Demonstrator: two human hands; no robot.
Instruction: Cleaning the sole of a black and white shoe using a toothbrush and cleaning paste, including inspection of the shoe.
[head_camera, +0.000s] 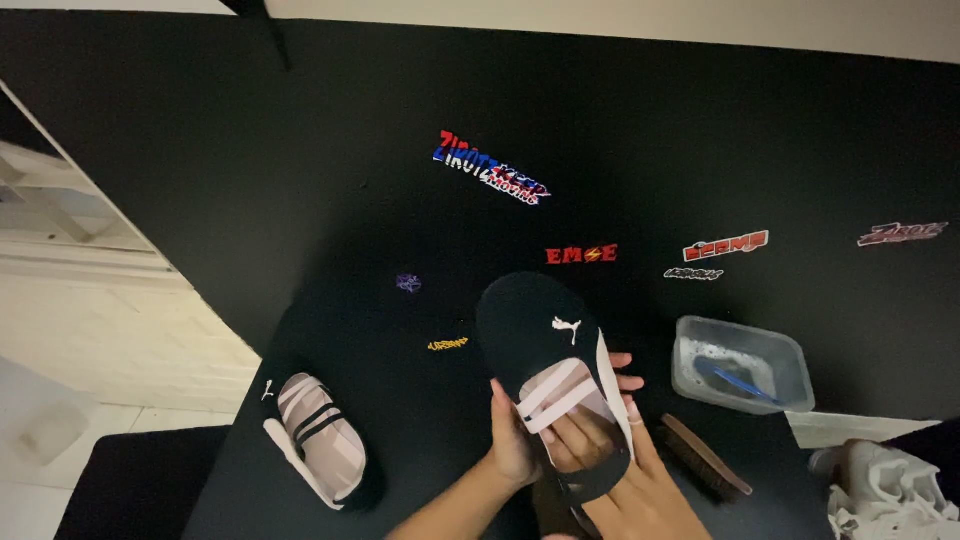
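Fingers of the right hand (640, 480) sit tucked inside the black shoe (545, 360), while the left hand (515, 440) clamps its side above the near table (300, 200); gripping firmly would probably steady it.

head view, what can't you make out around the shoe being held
- Black shoe, head view: heel end hidden behind the right hand; sole faces away.
- Left hand: fingers tucked inside the shoe opening, mostly hidden.
- Plastic tub: contents blurred, apart from a blue handle.
- Brush: bristles hidden, facing down.
- White shoe: cut off by the frame's right and bottom edges.
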